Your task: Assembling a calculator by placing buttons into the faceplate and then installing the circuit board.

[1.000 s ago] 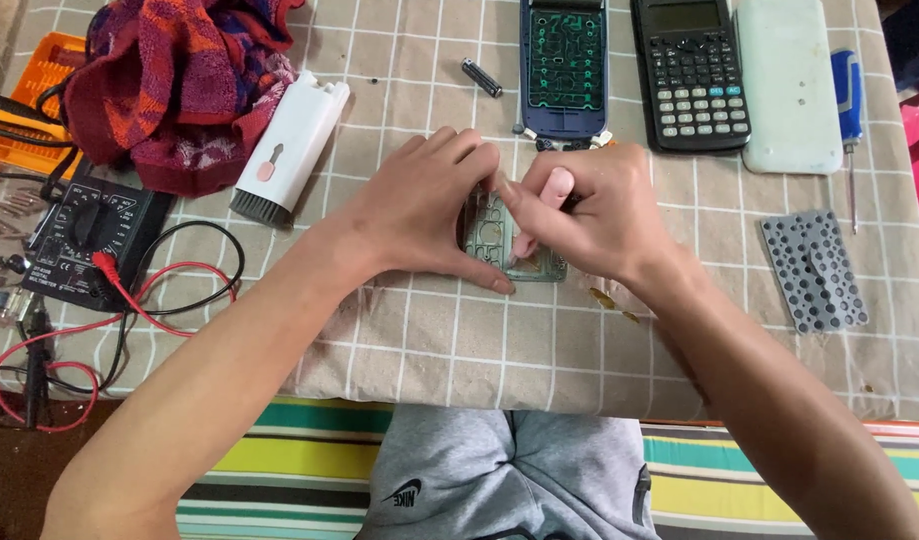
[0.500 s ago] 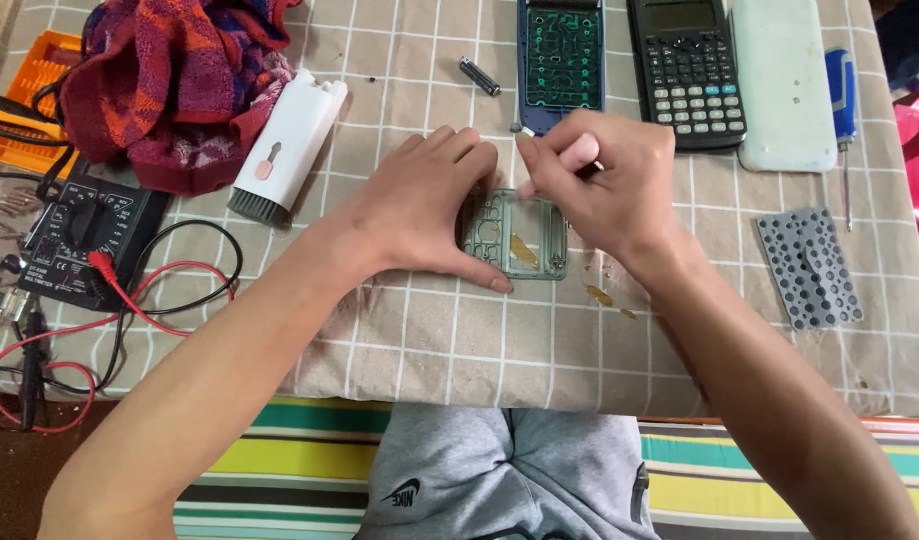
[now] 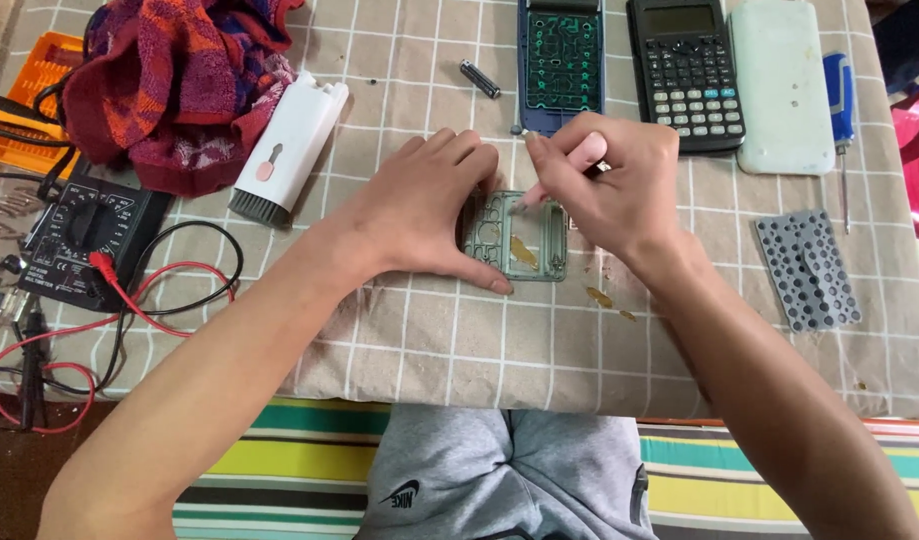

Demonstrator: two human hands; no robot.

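The left hand (image 3: 419, 215) lies flat, fingers spread and gripping nothing, its thumb pressed along the near edge of the greenish circuit sheet (image 3: 514, 237) on the checked cloth (image 3: 429, 330) — the right hand (image 3: 609, 185) pinches a thin tool over the sheet's far edge.

head camera, looking steeply down, close over checked tablecloth (image 3: 429, 340); single view
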